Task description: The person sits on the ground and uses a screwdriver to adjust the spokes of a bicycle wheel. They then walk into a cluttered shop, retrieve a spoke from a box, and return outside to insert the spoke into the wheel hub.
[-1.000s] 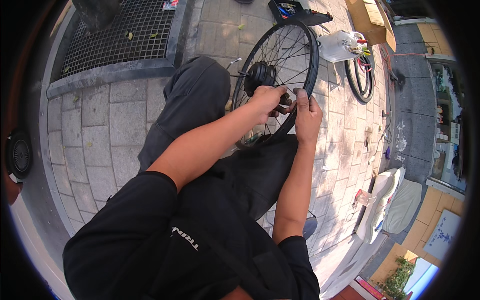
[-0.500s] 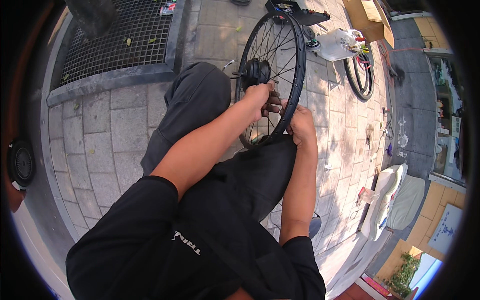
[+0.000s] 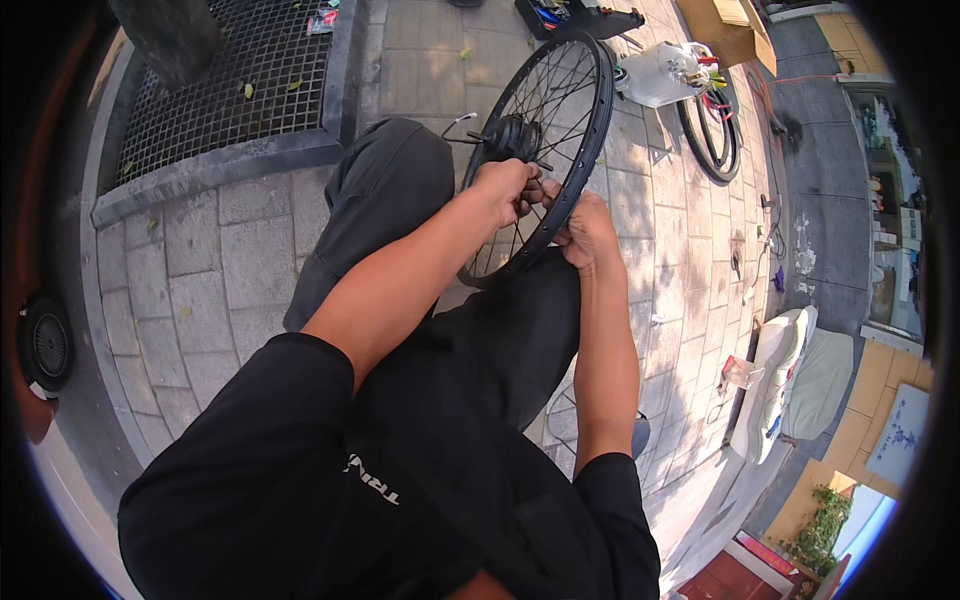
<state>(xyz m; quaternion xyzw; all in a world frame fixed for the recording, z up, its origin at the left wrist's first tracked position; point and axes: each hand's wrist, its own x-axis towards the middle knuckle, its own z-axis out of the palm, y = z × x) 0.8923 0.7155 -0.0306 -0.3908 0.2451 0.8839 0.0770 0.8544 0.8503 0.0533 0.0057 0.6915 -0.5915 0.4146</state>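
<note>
From where I watch, looking down over a black shirt and dark trousers, both bare forearms reach forward to a black spoked bicycle wheel [image 3: 545, 150] standing upright between the knees, its lower rim resting against the lap. The left hand [image 3: 505, 188] is clenched among the spokes just below the hub [image 3: 508, 137], its fingers [image 3: 527, 205] closed on something small that I cannot make out. The right hand [image 3: 588, 228] is curled round the rim on the near right side, gripping it to steady the wheel. I judge the work to be at the spokes, one being fitted or tightened near the hub; the next move would call for the rim to stay still while the left fingers turn or thread, with crossing spokes crowding the reach. A thin wire [image 3: 458, 122] pokes out left of the hub. Beyond, on the paved ground [image 3: 230, 260], a metal grate [image 3: 235, 80] lies to the left, a white container [image 3: 662, 78] and a second tyre [image 3: 712, 135] to the right, an open toolbox [image 3: 575, 15] and a cardboard box [image 3: 728, 28] farther off. None of these blocks the hands.
</note>
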